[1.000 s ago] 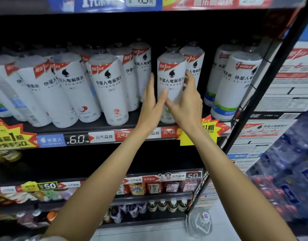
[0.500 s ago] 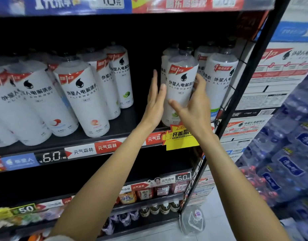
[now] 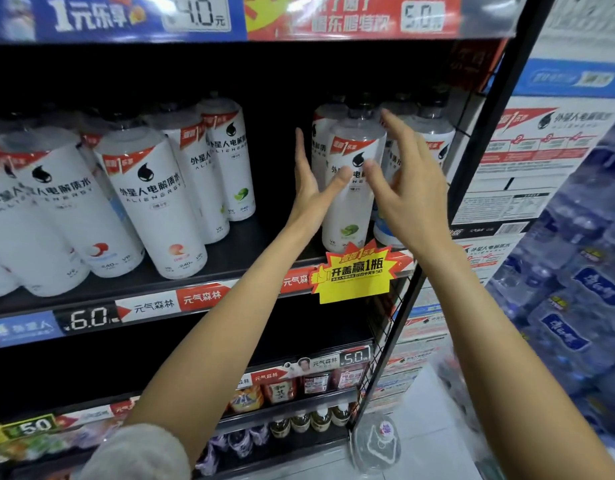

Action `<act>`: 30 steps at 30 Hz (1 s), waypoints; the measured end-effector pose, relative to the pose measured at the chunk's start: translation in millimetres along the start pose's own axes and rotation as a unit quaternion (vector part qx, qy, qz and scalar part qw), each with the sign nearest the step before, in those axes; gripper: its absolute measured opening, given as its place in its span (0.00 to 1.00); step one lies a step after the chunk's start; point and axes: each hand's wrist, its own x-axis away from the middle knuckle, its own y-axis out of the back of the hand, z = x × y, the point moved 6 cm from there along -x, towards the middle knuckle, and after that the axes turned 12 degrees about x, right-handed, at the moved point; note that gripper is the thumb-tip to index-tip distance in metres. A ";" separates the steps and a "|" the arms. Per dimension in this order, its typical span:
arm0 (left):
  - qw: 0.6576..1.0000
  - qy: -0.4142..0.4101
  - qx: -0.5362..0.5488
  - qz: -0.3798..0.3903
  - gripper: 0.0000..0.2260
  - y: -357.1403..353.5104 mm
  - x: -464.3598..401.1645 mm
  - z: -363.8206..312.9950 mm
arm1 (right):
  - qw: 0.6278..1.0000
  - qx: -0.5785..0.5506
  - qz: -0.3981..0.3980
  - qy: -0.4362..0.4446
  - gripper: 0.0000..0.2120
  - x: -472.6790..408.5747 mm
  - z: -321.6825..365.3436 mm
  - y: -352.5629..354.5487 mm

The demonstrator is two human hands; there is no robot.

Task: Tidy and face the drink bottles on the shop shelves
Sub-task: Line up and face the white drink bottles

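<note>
A white drink bottle with a lime mark stands upright at the front right of the black shelf, label facing me. My left hand lies flat along its left side, thumb resting across the label. My right hand hovers at its right side with fingers spread, thumb near the label. Neither hand is closed round it. More white bottles stand behind it. A row of matching bottles fills the shelf's left part, with a gap between the two groups.
A yellow promo tag sticks out from the shelf edge below the bottle. The rack's black upright is just right of my right hand. Cartons and wrapped water packs are stacked beyond. Small bottles fill a lower shelf.
Both hands clasped the lime bottle before; now the fingers have spread and loosened from it. The view has shifted right and closer, and the bottle stands nearer the right-hand group.
</note>
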 end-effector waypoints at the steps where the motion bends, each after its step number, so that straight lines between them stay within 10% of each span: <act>1: 1.000 0.020 0.022 -0.002 0.54 -0.7 -4.4 9.2 | 0.999 -0.031 0.020 0.003 0.24 -3.5 -1.1 -3.3; 12: 0.980 -0.017 -0.042 -0.191 0.35 -24.9 -8.0 6.7 | 0.997 0.060 0.038 0.032 0.25 -13.9 -10.4 3.5; 30: 0.971 0.007 -0.102 -0.215 0.23 -30.2 9.0 6.5 | 0.998 -0.008 0.042 0.045 0.23 -5.2 -14.6 0.2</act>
